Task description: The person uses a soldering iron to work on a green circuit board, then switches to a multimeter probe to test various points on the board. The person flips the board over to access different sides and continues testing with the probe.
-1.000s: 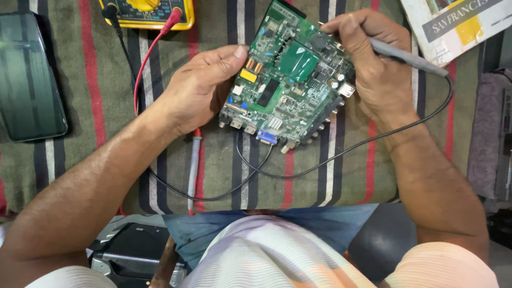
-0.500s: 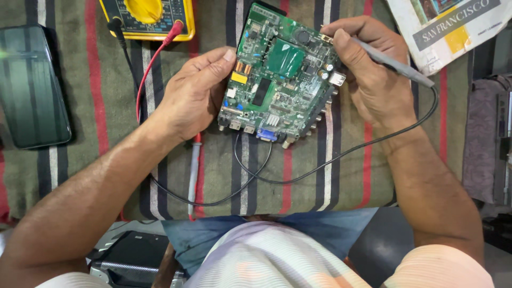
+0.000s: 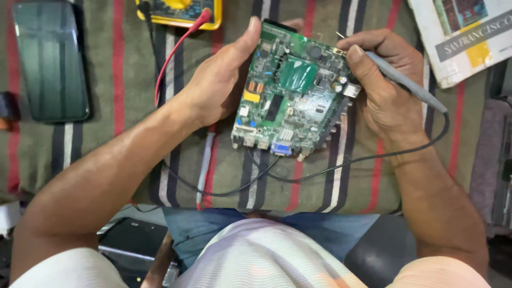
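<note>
Hands at work over a striped cloth (image 3: pixel 122 80) spread across the lap. Left hand (image 3: pixel 218 88) is clamped on the left edge of a green circuit board (image 3: pixel 293 93), thumb up along the top corner, fingers behind; the board is held tilted, raised off the cloth, component side up. Right hand (image 3: pixel 381 88) is closed around a grey soldering iron (image 3: pixel 405 82) in a pencil grip, its fine tip (image 3: pixel 339 36) set at the board's upper right corner, touching or just off it; contact itself too small to tell. Black cord (image 3: pixel 341 168) runs from the iron's rear, loops under the board and away to the left.

Yellow multimeter (image 3: pixel 181 12) sits at the top edge, red lead (image 3: pixel 176 53) trailing down under the left wrist, a probe (image 3: pixel 205 165) lying idle on the cloth. Dark phone (image 3: pixel 50 61) lies well apart at left; booklet (image 3: pixel 461 37) at upper right.

Progress, as a judgement: board is picked up and positioned, tip is at the corner component, so work on that one spot appears under way. No sign of a finished joint, and the meter leads are not applied.
</note>
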Action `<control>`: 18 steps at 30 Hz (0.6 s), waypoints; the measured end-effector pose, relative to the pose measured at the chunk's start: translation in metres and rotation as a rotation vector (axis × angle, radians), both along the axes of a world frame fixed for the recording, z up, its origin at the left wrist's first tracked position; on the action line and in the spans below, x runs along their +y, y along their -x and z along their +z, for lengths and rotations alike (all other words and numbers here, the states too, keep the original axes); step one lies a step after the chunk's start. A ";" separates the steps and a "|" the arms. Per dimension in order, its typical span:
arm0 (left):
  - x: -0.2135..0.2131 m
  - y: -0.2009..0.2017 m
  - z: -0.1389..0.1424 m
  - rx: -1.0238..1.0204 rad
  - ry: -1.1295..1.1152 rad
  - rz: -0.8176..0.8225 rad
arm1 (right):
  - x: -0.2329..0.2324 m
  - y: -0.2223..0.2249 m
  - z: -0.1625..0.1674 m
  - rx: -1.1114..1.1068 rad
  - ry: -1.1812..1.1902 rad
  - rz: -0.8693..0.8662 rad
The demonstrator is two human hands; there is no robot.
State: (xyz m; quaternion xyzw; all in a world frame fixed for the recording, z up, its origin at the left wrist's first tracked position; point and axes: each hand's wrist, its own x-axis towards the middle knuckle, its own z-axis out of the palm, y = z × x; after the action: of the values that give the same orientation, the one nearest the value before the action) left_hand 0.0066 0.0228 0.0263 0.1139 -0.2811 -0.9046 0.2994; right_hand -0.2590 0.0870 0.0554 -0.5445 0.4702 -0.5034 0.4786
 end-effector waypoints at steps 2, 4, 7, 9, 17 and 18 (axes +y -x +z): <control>-0.001 -0.002 0.005 0.115 -0.016 -0.019 | 0.004 -0.006 0.003 0.066 -0.013 0.017; 0.000 -0.003 0.008 0.101 0.013 0.000 | 0.006 -0.012 0.006 0.109 -0.018 0.026; 0.000 -0.003 0.008 0.054 -0.010 0.030 | 0.008 -0.021 0.006 0.090 -0.026 0.027; 0.002 -0.004 0.006 0.022 -0.010 0.044 | 0.007 -0.024 0.007 0.082 -0.012 0.020; 0.003 -0.003 -0.003 0.001 -0.002 0.083 | 0.008 -0.021 0.003 0.098 0.022 0.029; 0.004 -0.002 -0.004 -0.024 -0.010 0.103 | 0.008 -0.020 0.002 0.099 0.022 0.027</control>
State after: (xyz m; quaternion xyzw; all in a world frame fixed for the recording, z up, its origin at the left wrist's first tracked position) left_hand 0.0088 0.0271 0.0225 0.1405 -0.2742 -0.8879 0.3416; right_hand -0.2386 0.0951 0.0572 -0.5802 0.4802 -0.4747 0.4554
